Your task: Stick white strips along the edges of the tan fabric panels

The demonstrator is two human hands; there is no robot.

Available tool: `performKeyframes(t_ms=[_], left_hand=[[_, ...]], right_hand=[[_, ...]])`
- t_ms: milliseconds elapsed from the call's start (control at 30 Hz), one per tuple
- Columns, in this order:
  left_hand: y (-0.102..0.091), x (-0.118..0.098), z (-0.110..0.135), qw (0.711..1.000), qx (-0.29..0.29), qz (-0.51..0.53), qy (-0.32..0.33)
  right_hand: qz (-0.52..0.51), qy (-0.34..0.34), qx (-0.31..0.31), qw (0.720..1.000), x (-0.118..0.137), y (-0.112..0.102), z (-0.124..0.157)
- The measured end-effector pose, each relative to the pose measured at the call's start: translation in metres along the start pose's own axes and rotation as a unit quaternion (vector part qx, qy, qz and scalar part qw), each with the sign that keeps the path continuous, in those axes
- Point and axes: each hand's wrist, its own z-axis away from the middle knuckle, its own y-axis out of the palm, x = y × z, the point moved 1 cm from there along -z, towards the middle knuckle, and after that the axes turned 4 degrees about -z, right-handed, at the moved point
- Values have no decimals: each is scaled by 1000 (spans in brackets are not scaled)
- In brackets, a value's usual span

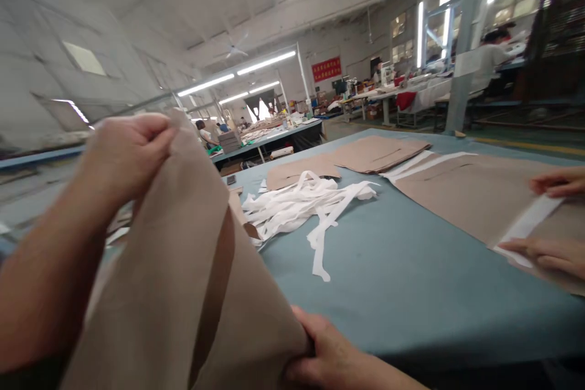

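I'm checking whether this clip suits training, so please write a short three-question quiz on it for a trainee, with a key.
1. True or false: in the picture, the right hand is higher than the left hand.
2. What lies in a loose heap on the table? A) black cords B) white strips C) buttons
3. What are both of the wearer's hands gripping?

Key: 1. False, the left is higher. 2. B. 3. A beige panel.
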Motion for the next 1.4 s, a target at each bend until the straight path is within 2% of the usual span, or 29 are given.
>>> performKeyframes(t_ms=[33, 67, 200, 267, 333, 400, 467, 533, 633, 733, 833, 967, 1067, 1133, 1200, 1300, 1400], left_hand=[[3, -4, -5, 996, 13, 83, -32], [10, -7, -10, 978, 34, 196, -56], [45, 0, -29, 932, 125, 331, -79], [56, 10, -32, 893, 179, 404, -90], [61, 21, -32, 853, 204, 469, -103], [64, 33, -33, 822, 193, 521, -124], [70, 45, -36, 803, 167, 549, -158], [80, 57, -38, 797, 148, 549, -202], [100, 68, -28, 807, 141, 511, -258], [123, 68, 10, 818, 184, 474, -269], [149, 61, 71, 818, 256, 447, -257], [178, 41, 161, 807, 337, 432, -220], [185, 16, 216, 792, 381, 451, -159], [183, -3, 241, 778, 410, 464, -106], [182, -21, 259, 770, 424, 473, -59], [186, -44, 273, 773, 411, 483, -18], [198, -71, 280, 777, 406, 481, 27]], right_hand=[[-3, -6, -5, 1000, -2, -2, -3], [-11, -6, -11, 1000, -4, -4, -6], [-94, 34, -46, 994, -18, -18, -13], [-135, 42, -68, 988, -21, -25, -11], [-176, 49, -93, 979, -20, -31, -6], [-210, 73, -123, 967, -16, -35, 1], [-235, 109, -153, 954, -12, -38, 8], [-259, 139, -179, 939, -10, -41, 15], [-289, 178, -211, 917, -16, -47, 22], [-300, 224, -249, 893, -27, -50, 29], [-308, 241, -262, 882, -31, -47, 37], [-299, 234, -224, 898, -27, -42, 50], [-262, 218, -195, 920, -26, -46, 64], [-164, 193, -212, 944, -26, -55, 77], [-13, 158, -262, 952, -24, -63, 91], [208, 99, -313, 921, -17, -67, 108], [345, 70, -288, 891, -12, -61, 113]])
